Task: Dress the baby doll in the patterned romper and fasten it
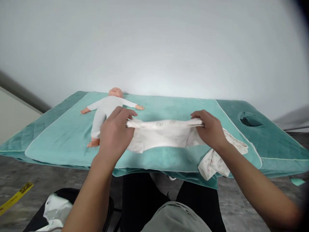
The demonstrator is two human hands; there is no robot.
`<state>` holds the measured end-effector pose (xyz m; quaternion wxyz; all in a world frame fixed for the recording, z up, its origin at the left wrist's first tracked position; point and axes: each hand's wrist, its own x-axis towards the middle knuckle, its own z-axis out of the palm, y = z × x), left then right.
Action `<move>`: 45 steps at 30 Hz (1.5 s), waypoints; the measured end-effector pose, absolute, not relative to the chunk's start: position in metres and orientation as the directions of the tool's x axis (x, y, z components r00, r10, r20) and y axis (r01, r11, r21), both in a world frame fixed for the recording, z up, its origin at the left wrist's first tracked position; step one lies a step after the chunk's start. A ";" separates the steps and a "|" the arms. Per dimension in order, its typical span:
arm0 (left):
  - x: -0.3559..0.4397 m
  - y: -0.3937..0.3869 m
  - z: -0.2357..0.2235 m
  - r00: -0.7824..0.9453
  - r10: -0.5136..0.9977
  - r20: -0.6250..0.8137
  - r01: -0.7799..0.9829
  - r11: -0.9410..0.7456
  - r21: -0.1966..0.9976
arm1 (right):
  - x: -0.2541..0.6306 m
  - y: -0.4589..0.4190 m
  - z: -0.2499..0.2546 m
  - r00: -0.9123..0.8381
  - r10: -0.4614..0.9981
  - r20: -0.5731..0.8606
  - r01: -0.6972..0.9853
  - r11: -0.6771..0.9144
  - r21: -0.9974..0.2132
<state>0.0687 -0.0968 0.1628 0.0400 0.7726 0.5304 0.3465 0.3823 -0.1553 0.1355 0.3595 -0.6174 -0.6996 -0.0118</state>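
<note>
A small white baby garment point(166, 133) is stretched sideways above the green bed, its upper edge taut and a small mark or label at the middle of that edge. My left hand point(118, 127) pinches the left end of this edge, and my right hand point(210, 127) grips the right end. The lower part of the cloth hangs loose. Behind my left hand, a baby doll point(105, 108) in a pale suit lies on its back with arms spread; one leg is partly hidden. Under my right forearm lies a crumpled white patterned garment point(212, 162), reaching the bed's front edge.
The green padded bed point(166, 159) stands against a white wall point(154, 48) and has a face hole point(250, 119) at its right end. At lower left, white patterned cloth point(56, 207) rests on a black seat. Yellow tape point(15, 198) marks the floor.
</note>
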 end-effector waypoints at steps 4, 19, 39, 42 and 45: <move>0.072 -0.098 0.163 0.218 0.946 0.240 0.732 -0.321 0.600 | 0.384 -0.155 0.125 0.021 0.925 0.379 0.747 0.238 -0.621; 0.056 0.006 0.050 0.161 0.980 -0.118 0.937 -0.114 0.331 | 0.451 -0.108 0.052 0.230 0.969 -0.088 0.967 -0.237 -0.091; 0.140 0.169 -0.034 0.079 0.997 0.015 0.970 -0.081 0.231 | 0.474 0.065 -0.040 0.298 0.949 0.099 0.952 -0.288 -0.100; 0.141 0.152 -0.039 0.110 0.983 0.146 0.960 -0.143 0.242 | 0.471 0.053 -0.054 0.180 0.933 0.313 0.979 -0.139 -0.151; 0.136 0.112 -0.043 0.292 0.910 0.295 0.899 -0.366 0.239 | 0.465 0.022 -0.066 0.019 0.880 0.475 0.987 0.058 -0.147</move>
